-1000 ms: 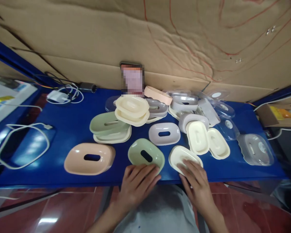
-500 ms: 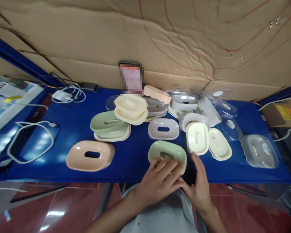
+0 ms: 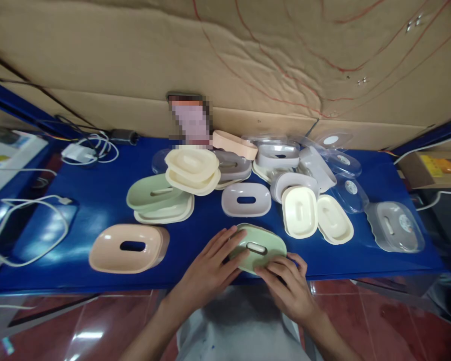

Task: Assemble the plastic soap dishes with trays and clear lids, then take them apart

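At the front edge of the blue table, a green oval plastic dish (image 3: 261, 249) with a slot in its floor lies between my hands. A pale raised bar shows through its slot. My left hand (image 3: 214, 263) holds its left side, fingertips over the rim. On the lower right rim, my right hand (image 3: 287, 286) has its fingers bent over the edge; its thumb is hidden. Just behind sits a lilac slotted dish (image 3: 231, 201). Two cream oval pieces (image 3: 299, 213) lie to the right, beside each other. A peach slotted dish (image 3: 108, 250) rests farther left.
Another green dish (image 3: 145, 196) leans on a cream piece, near stacked cream pieces (image 3: 191, 163). Clear lids (image 3: 348, 193) and a covered grey dish (image 3: 394, 225) stand at right. White cables (image 3: 65, 225) lie left. A screen (image 3: 191, 120) leans against the cardboard wall (image 3: 116, 60).
My left hand has moved from over the green dish to its left side. My right hand has come onto its right rim. A pale bar now shows in the slot. The view has shifted.
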The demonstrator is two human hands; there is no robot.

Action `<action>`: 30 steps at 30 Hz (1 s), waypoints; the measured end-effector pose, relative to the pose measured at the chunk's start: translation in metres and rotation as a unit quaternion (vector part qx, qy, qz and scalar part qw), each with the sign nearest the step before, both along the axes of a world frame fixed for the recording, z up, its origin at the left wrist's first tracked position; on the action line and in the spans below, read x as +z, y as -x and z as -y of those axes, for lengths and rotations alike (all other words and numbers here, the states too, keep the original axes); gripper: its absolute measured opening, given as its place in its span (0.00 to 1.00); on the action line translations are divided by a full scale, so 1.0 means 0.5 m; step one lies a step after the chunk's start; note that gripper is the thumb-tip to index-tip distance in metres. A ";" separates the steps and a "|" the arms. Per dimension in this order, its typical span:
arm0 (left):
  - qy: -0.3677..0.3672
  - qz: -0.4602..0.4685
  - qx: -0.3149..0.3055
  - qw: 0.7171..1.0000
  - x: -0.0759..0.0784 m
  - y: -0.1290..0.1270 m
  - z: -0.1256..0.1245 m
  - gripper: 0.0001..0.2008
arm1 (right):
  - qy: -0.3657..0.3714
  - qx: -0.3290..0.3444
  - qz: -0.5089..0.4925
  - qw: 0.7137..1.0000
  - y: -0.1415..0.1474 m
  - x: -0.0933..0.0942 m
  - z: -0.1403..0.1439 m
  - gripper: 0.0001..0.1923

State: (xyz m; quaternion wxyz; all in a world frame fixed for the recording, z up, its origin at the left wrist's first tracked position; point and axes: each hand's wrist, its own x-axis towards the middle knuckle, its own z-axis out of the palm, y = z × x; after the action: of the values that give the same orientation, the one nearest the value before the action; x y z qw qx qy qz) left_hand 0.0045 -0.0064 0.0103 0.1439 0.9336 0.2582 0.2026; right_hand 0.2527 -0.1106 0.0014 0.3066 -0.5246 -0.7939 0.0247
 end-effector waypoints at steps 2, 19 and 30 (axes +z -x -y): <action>0.004 -0.003 0.001 1.000 -0.003 0.000 -0.002 0.18 | 0.008 0.010 -0.004 1.000 0.001 0.003 -0.005 0.24; -0.016 0.031 0.030 0.999 -0.013 0.041 -0.015 0.15 | 0.087 0.058 0.071 0.992 0.004 0.002 -0.071 0.22; 0.027 0.068 0.089 0.993 -0.019 0.059 0.004 0.13 | -0.024 -0.167 0.020 0.985 -0.053 0.005 -0.080 0.27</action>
State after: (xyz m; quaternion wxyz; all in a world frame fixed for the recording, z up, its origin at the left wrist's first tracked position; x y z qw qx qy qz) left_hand -0.0253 -0.0085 0.0008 0.1674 0.8869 0.3349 0.2707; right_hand 0.2792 -0.0705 0.0038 0.3029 -0.6426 -0.7015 -0.0562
